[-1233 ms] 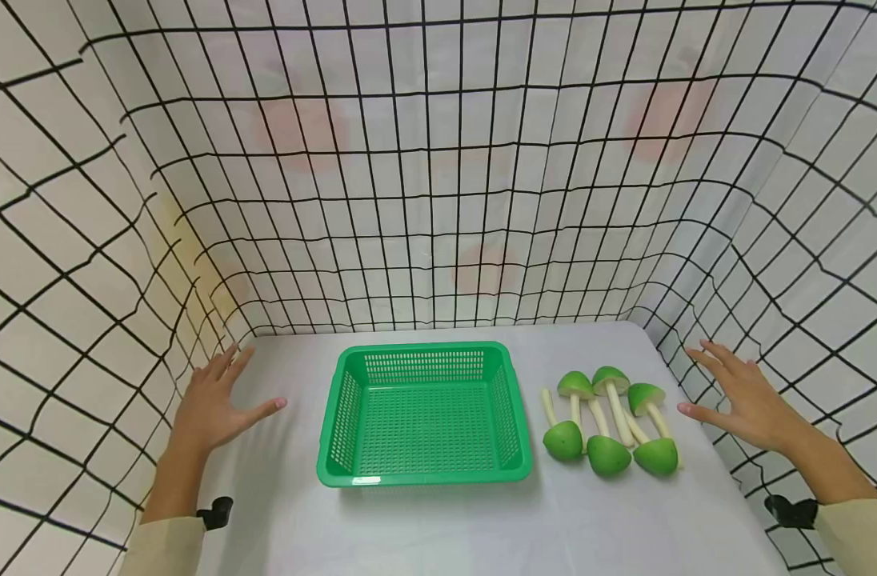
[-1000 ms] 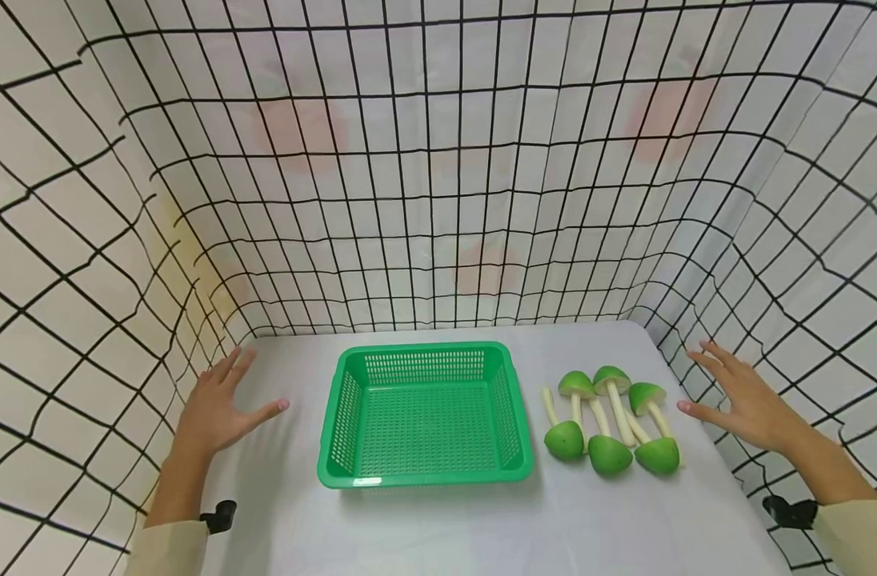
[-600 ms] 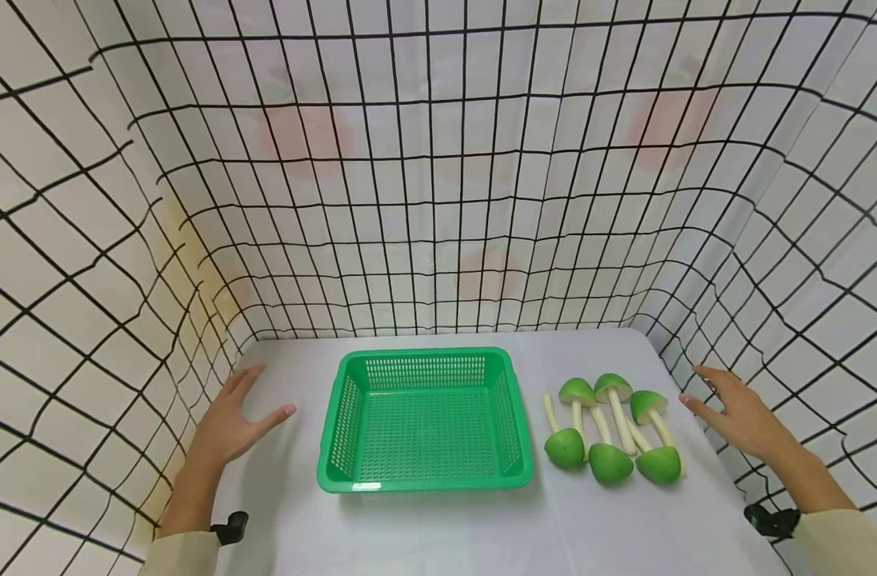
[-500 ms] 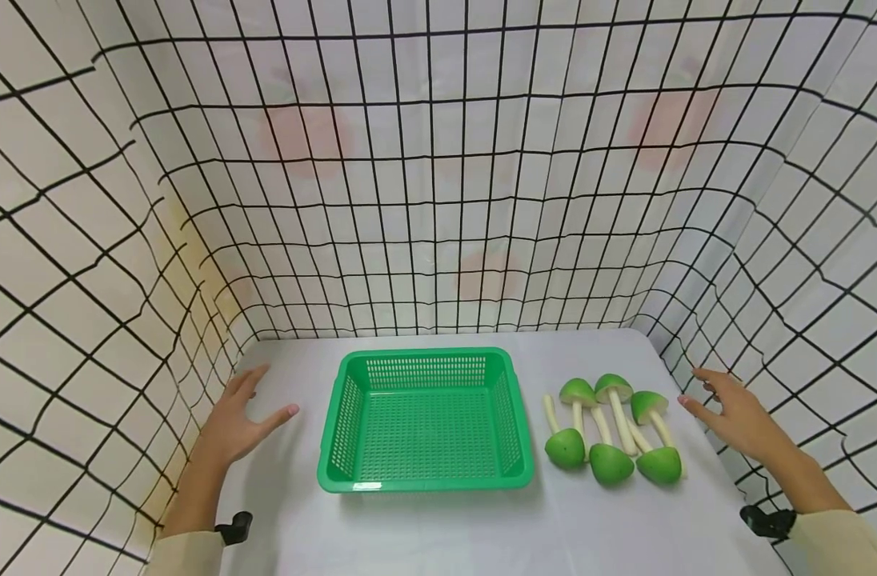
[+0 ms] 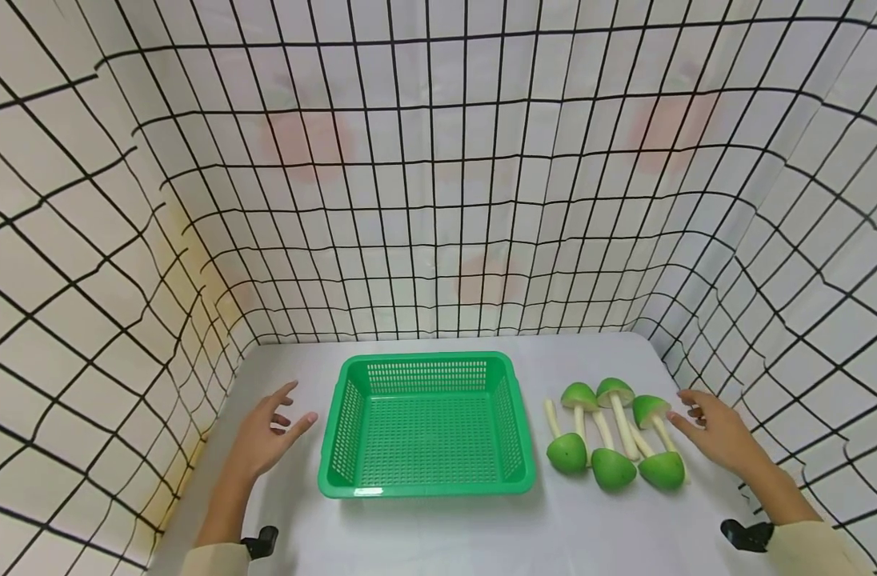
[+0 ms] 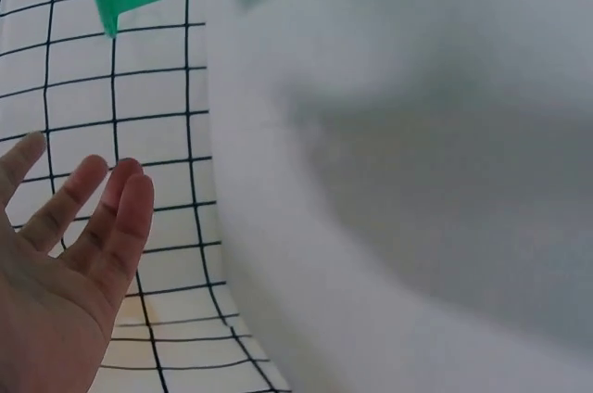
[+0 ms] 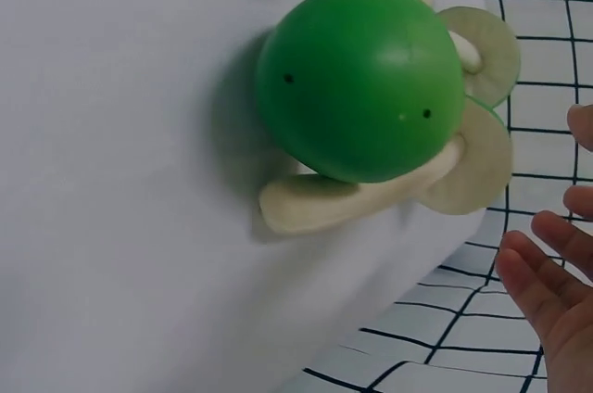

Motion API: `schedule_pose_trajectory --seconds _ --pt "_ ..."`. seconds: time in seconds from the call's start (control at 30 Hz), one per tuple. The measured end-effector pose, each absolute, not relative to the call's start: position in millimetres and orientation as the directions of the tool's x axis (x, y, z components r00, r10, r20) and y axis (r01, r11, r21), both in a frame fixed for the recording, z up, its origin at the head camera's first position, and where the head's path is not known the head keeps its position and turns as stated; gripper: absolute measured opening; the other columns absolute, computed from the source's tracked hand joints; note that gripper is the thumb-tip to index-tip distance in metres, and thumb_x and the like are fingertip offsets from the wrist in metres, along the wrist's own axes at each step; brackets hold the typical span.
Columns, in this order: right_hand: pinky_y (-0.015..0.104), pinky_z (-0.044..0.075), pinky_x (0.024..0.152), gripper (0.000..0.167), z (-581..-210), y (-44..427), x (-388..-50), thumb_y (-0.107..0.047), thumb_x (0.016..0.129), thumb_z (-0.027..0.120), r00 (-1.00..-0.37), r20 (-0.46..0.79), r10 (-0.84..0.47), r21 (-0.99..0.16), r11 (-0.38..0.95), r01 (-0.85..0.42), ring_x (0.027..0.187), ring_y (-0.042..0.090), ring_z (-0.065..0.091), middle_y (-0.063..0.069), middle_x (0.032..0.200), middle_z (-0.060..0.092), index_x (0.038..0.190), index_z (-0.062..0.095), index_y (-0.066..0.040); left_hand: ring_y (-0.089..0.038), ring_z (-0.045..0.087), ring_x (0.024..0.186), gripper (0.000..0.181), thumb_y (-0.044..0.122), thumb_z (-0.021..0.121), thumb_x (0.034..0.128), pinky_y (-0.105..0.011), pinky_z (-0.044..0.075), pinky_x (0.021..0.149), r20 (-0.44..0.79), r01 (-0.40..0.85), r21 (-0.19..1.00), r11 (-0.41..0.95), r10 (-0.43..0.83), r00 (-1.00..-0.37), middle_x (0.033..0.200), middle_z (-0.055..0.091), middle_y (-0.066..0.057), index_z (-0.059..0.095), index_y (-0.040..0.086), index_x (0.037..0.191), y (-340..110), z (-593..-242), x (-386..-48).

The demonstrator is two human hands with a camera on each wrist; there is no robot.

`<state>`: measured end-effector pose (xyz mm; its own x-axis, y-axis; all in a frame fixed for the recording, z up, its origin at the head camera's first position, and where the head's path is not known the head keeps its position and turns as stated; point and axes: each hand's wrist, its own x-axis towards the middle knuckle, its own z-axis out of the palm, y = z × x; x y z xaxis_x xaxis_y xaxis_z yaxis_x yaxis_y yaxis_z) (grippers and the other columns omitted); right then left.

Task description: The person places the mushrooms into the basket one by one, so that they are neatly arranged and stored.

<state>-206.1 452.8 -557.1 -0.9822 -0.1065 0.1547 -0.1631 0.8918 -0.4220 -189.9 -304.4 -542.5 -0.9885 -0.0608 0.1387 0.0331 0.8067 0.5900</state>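
Observation:
A green plastic basket (image 5: 427, 490) with perforated walls sits on the white table, with nothing inside it. To its right lie several toy mushrooms (image 5: 614, 470) with green caps and cream stems, in two rows. My left hand (image 5: 266, 432) hovers left of the basket, fingers loosely bent and holding nothing. My right hand (image 5: 715, 432) is beside the rightmost mushrooms, its thumb and forefinger near the far-right cap (image 5: 649, 410); the right wrist view shows its fingers (image 7: 547, 282) apart from the mushrooms.
Black netting (image 5: 446, 200) over white sheeting rises at the back and both sides of the table (image 5: 438, 532). Dark wrist cameras (image 5: 260, 542) are strapped at both sleeves.
Both hands have moved inward and nearer: the left to the right toward the basket, the right to the left toward the mushrooms. Basket and mushrooms stay in place; the view tilts slightly.

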Motion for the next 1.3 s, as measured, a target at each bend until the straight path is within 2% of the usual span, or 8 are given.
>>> schedule_pose_trajectory --seconds 0.27,0.43,0.63,0.9,1.03,1.13,1.3 --pt "0.056 0.056 0.078 0.057 -569 449 -205 -0.032 0.103 0.063 -0.994 0.093 -0.063 -0.463 0.881 -0.099 0.102 0.050 0.065 0.040 0.126 0.059 0.136 0.052 0.014 -0.029 0.062 0.099 0.078 0.055 0.069 0.0946 -0.032 0.052 0.072 0.099 0.033 0.685 0.728 -0.049 -0.994 0.135 0.057 -0.019 0.041 0.021 0.158 -284 -563 -192" --pt "0.053 0.057 0.077 0.055 -574 445 -205 -0.030 0.104 0.061 -0.996 0.063 -0.055 -0.475 0.876 -0.079 0.102 0.049 0.067 0.039 0.123 0.061 0.134 0.053 0.015 -0.028 0.065 0.097 0.072 0.049 0.069 0.0963 -0.032 0.057 0.069 0.087 0.040 0.739 0.672 -0.036 -0.996 0.135 0.057 -0.019 0.042 0.022 0.157 -275 -571 -191" --pt "0.057 0.056 0.081 0.050 -579 444 -202 -0.028 0.107 0.055 -0.998 0.041 -0.053 -0.462 0.885 -0.066 0.103 0.052 0.065 0.039 0.122 0.062 0.133 0.054 0.015 -0.022 0.069 0.092 0.068 0.046 0.070 0.0973 -0.029 0.054 0.070 0.033 0.015 0.816 0.578 -0.021 -0.999 0.135 0.056 -0.015 0.043 0.027 0.157 -264 -580 -189" --pt "0.061 0.054 0.086 0.040 -587 448 -205 -0.011 0.108 0.045 -0.997 -0.019 -0.078 -0.477 0.877 -0.060 0.111 0.059 0.061 0.041 0.127 0.059 0.137 0.050 0.015 -0.024 0.067 0.088 0.063 0.043 0.071 0.0973 -0.029 0.055 0.066 -0.022 -0.046 0.865 0.499 -0.054 -0.998 0.138 0.054 -0.017 0.047 0.033 0.154 -252 -589 -186" --pt "0.058 0.055 0.083 0.040 -592 452 -209 -0.004 0.102 0.048 -0.996 -0.049 -0.080 -0.472 0.880 -0.048 0.108 0.056 0.062 0.039 0.123 0.062 0.136 0.050 0.016 -0.026 0.068 0.094 0.061 0.044 0.069 0.0984 -0.029 0.056 0.067 -0.038 -0.060 0.893 0.445 -0.059 -0.998 0.136 0.055 -0.016 0.047 0.034 0.154 -250 -592 -185" --pt "0.054 0.056 0.080 0.041 -598 456 -211 0.001 0.096 0.052 -0.994 -0.064 -0.090 -0.471 0.881 -0.050 0.104 0.052 0.065 0.036 0.117 0.064 0.134 0.051 0.016 -0.028 0.070 0.099 0.057 0.039 0.067 0.1010 -0.029 0.056 0.069 -0.045 -0.063 0.928 0.368 -0.057 -0.997 0.134 0.053 -0.017 0.048 0.029 0.154 -249 -592 -184" --pt "0.051 0.056 0.079 0.043 -602 458 -211 0.000 0.095 0.059 -0.991 -0.108 -0.079 -0.479 0.878 -0.017 0.102 0.048 0.065 0.034 0.116 0.064 0.134 0.051 0.016 -0.028 0.072 0.099 0.053 0.036 0.065 0.1030 -0.028 0.057 0.070 -0.046 -0.068 0.953 0.296 -0.081 -0.996 0.131 0.053 -0.017 0.051 0.025 0.153 -248 -591 -184"
